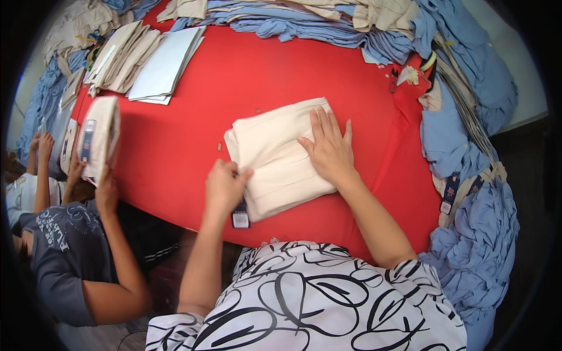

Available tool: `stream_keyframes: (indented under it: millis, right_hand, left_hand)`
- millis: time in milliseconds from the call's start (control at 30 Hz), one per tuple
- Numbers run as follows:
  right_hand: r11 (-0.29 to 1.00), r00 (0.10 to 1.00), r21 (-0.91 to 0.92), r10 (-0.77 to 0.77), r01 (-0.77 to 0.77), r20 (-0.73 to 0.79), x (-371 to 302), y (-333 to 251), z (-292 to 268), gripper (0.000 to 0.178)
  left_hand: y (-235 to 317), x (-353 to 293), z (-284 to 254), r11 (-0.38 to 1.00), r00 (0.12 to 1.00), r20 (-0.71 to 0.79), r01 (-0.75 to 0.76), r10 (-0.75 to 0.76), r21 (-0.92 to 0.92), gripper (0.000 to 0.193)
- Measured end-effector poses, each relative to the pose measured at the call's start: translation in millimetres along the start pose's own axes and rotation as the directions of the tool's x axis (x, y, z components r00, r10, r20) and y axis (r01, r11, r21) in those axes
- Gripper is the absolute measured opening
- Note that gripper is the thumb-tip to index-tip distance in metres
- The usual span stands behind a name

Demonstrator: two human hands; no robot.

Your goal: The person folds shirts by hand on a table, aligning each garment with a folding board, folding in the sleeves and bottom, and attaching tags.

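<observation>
A folded cream garment (281,158) lies on the red-covered table in front of me. My right hand (329,146) rests flat on its upper right part, fingers stretched and thumb apart. At the garment's left edge my left hand (225,186) is closed, thumb against curled fingers. What lies between those fingers is hidden. Just below that hand a navy hang tag (240,215) with a white label sticks out beside the garment's lower left edge.
At left a co-worker holds another folded cream garment (100,140). White sheets (163,64) and stacked folded cream garments (123,55) lie at the far left. Blue and cream clothes (293,20) line the far edge; blue garments (477,245) heap at right, near a small red tool (393,81).
</observation>
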State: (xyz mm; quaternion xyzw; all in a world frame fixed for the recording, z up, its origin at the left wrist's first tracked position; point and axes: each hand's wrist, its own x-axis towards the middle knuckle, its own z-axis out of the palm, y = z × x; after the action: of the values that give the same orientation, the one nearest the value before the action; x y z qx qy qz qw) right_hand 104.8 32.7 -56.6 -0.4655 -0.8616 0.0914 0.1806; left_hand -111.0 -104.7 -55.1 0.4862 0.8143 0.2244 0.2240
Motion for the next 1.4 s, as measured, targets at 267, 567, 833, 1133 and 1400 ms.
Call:
stream_keyframes:
  millis: [267,567,833,1133,1400]
  right_hand:
    - [0.973,0.994,-0.216,-0.098,0.086,-0.048,4,-3,-3,0.057]
    - [0.925,0.956,0.352,0.219,-0.14,-0.197,-87,22,-29,0.038]
    - [0.32,0.696,0.76,0.679,-0.566,0.233,-185,1,-17,0.025]
    - [0.521,0.743,0.731,0.668,-0.441,-0.028,-175,-20,-5,0.029]
    - [0.68,0.76,0.493,0.647,-0.542,-0.058,-178,-25,-5,0.031]
  left_hand:
    - [57,-56,69,0.96,0.977,0.123,-0.139,0.172,-0.241,0.031]
    - [44,-25,33,0.95,0.94,-0.308,-0.221,0.146,-0.223,0.027]
    - [1,-18,41,0.702,0.951,0.265,0.08,0.158,-0.708,0.022]
    - [3,-14,36,0.867,0.929,0.138,-0.257,0.343,-0.427,0.036]
    - [4,-15,26,0.896,0.936,0.197,-0.195,0.291,-0.398,0.037]
